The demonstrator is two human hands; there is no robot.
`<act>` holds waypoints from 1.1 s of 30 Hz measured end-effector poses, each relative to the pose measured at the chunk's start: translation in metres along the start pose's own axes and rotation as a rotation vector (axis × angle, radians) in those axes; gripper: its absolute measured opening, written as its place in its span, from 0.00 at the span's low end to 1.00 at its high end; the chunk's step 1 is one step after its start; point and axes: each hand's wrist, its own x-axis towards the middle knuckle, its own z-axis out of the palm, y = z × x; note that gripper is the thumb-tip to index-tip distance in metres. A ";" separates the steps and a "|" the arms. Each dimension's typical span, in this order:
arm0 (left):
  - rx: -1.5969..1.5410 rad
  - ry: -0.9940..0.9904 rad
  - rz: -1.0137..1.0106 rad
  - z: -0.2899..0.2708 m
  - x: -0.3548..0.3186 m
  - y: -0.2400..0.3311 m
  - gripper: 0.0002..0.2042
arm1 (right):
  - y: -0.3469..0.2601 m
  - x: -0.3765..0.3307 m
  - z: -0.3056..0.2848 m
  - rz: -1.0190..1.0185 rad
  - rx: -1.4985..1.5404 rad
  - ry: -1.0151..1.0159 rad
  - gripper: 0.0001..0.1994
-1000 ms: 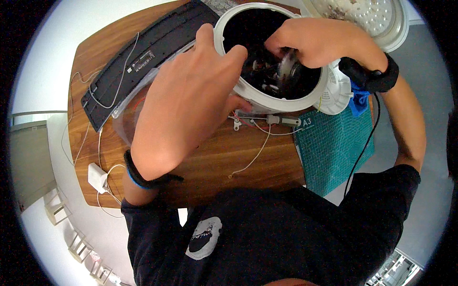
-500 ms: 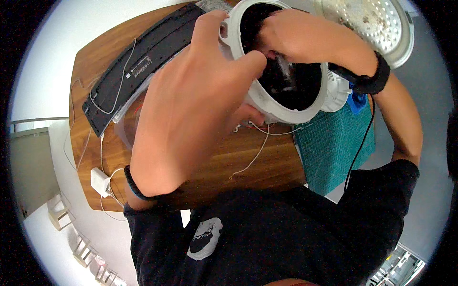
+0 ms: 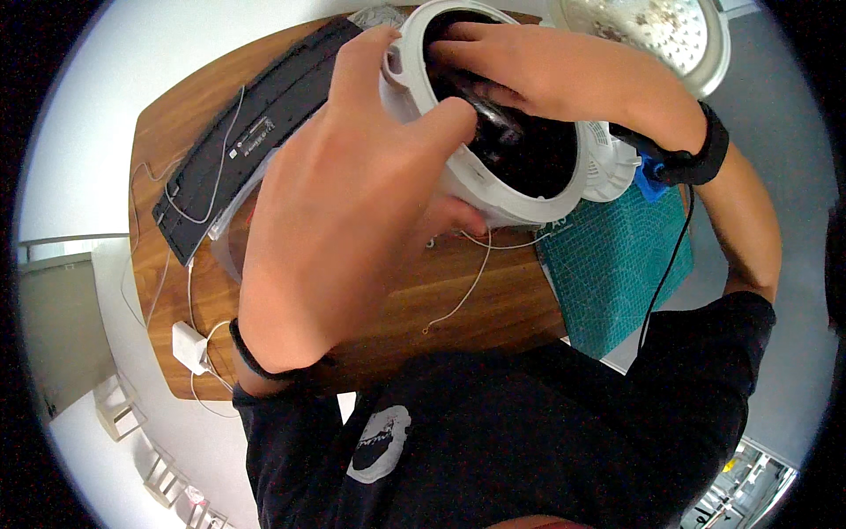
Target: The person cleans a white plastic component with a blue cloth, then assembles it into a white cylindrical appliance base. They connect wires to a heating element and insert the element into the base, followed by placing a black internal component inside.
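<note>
A white round cooker (image 3: 520,198) with a dark inner cavity stands on the wooden table (image 3: 493,304), its lid (image 3: 652,35) swung open at the far right. My left hand (image 3: 352,212) grips the cooker's near rim, thumb hooked over the edge. Reaching down into the dark cavity, my right hand (image 3: 546,75) has its fingers closed around a dark part inside; what it is I cannot make out. A black band sits on each wrist.
A black keyboard (image 3: 247,132) lies at the table's left with a clear plastic container beside it. A teal cutting mat (image 3: 617,264) covers the right edge. Thin white wires (image 3: 467,291) trail across the wood, and a white charger (image 3: 189,344) sits near the left corner.
The cooker has come closer and tilted toward me. My left hand slid up over its rim, and my right hand went deeper inside.
</note>
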 end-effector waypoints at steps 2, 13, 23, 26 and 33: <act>-0.007 0.013 0.006 0.002 -0.001 -0.004 0.33 | -0.006 -0.003 0.002 0.096 0.034 -0.020 0.25; -0.003 0.092 0.044 0.010 0.005 -0.005 0.34 | -0.015 -0.046 -0.027 0.211 0.311 -0.340 0.25; 0.009 0.173 0.044 0.021 0.023 0.015 0.35 | -0.016 -0.112 -0.013 -0.015 0.909 0.162 0.46; 0.021 0.195 0.070 0.028 0.036 0.022 0.35 | -0.027 -0.120 -0.007 0.101 0.684 0.230 0.38; -0.328 0.240 0.041 0.038 0.036 0.013 0.23 | -0.002 -0.137 0.030 0.294 0.648 0.579 0.25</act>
